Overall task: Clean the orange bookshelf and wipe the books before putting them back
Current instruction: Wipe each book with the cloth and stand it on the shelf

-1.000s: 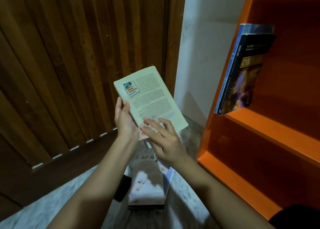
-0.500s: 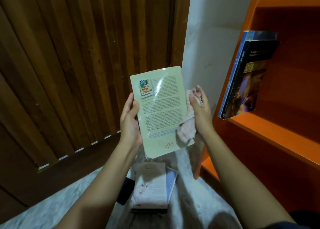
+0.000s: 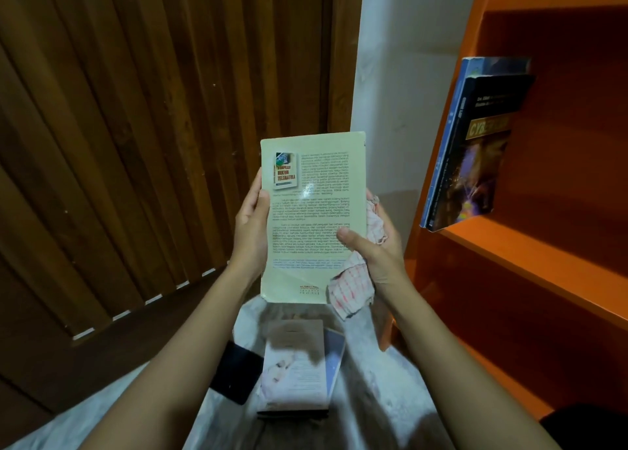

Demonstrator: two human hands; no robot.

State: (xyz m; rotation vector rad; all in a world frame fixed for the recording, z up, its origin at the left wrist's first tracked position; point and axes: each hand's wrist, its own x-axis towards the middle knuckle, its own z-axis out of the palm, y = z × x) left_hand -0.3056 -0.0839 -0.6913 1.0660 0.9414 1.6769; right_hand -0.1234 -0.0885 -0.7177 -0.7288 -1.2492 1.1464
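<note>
Paperback book (image 3: 312, 218): upright, centre; orange bookshelf (image 3: 530, 256) at 3 o'clock.
Left hand (image 3: 249, 232): fingers grip left edge.
Right hand (image 3: 377, 256): pinches right edge, checked cloth (image 3: 351, 290) bunched inside.
Tip: steady left, wipe edges.

Five books can be counted for certain: one pale book (image 3: 312, 218) held up, a blue book (image 3: 452, 137) and a black book (image 3: 482, 164) leaning on the orange bookshelf (image 3: 509, 256), and two stacked on the floor, a pinkish book (image 3: 294, 364) over a blue-edged book (image 3: 334, 351). Whether more lie under that stack cannot be told. There is one checked cloth (image 3: 351, 288), one flat black thing (image 3: 236, 375) too dark to name, and one bookshelf showing three shelf boards. Two hands are in view, the left hand (image 3: 249, 225) and the right hand (image 3: 377, 249).
</note>
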